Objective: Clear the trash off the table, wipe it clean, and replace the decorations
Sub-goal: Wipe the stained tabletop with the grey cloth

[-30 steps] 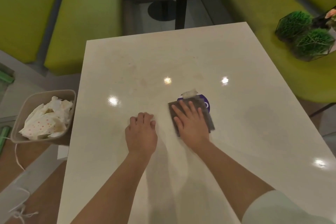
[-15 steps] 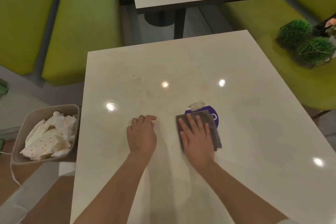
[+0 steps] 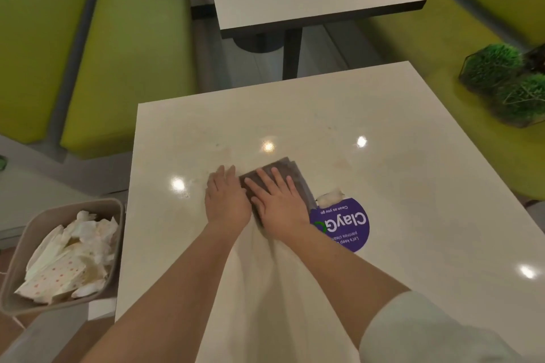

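Here the right hand (image 3: pixel 280 203) lies flat with its fingers straight and spread on a folded grey cloth (image 3: pixel 287 178), pressing it onto the pale table (image 3: pixel 413 171) near the middle. The left hand (image 3: pixel 225 200) rests on the tabletop just left of the cloth, touching the right hand's side, with its fingers bent under at the tips and holding nothing. Just right of the cloth a round purple sticker (image 3: pixel 346 225) is stuck to the table, and a small torn white scrap (image 3: pixel 330 197) sits at its far edge. Off the table's near left corner stands a beige bin (image 3: pixel 17 247) filled with crumpled white paper trash (image 3: pixel 73 259). Two green plant decorations in wire frames (image 3: pixel 504 82) sit on the green bench (image 3: pixel 427 38) at the far right, well apart from the table.
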